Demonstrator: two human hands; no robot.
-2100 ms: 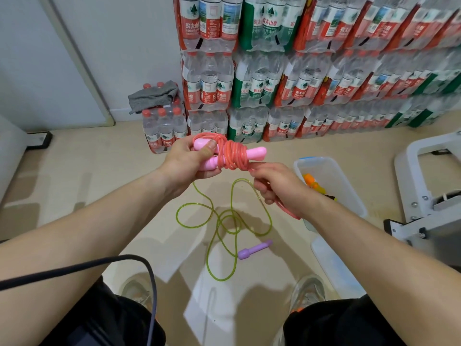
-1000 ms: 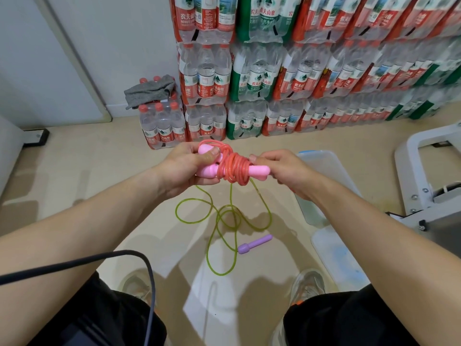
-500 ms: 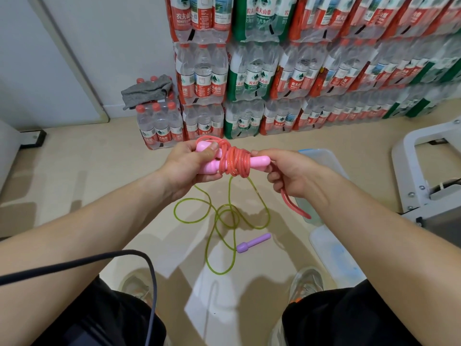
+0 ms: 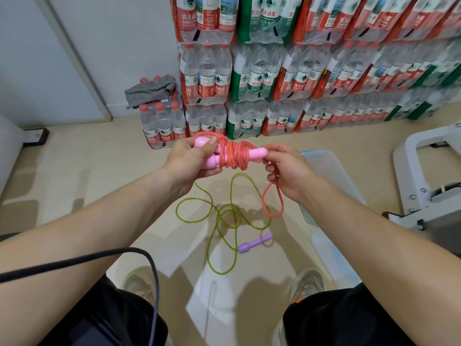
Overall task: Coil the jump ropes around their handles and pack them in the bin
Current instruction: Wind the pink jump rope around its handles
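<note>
The left hand [image 4: 189, 161] grips the pink handles [image 4: 257, 154], wound in red rope [image 4: 235, 154]; the right hand [image 4: 287, 171] pinches its loose loop [image 4: 272, 203].

A beige floor [image 4: 87, 171] is seen. On it a green jump rope [image 4: 219, 221] is spread in loose loops, ending in a purple handle [image 4: 254, 243]. To the right a clear bin [image 4: 331, 166] is set, with its lid [image 4: 331, 255] laid nearer. Packs of bottled water [image 4: 162, 128] are stacked at the wall.
</note>
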